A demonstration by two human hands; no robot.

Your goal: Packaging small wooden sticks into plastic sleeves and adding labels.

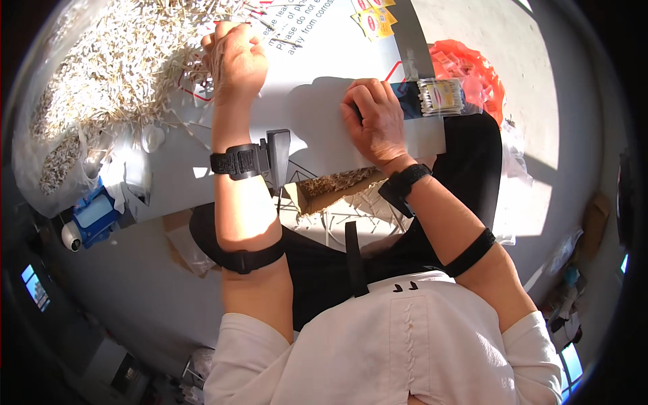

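Note:
My left hand (239, 64) is closed, its fingers curled at the right edge of a big heap of cotton swabs (128, 61). Whatever its fingertips grip, if anything, is hidden. My right hand (374, 125) rests near the front of the white table (307, 128), fingers bent and pressed together; what lies under them does not show. Just beyond its knuckles, a clear packet of cotton swabs (442, 96) with a yellow label sits at the table's right edge.
Several yellow cards (373, 19) lie at the far right of the table. A red plastic bag (466, 71) with packets stands beyond its right edge. An open cardboard box (337, 189) with swabs is below the front edge. A blue pack (96, 212) is at the left.

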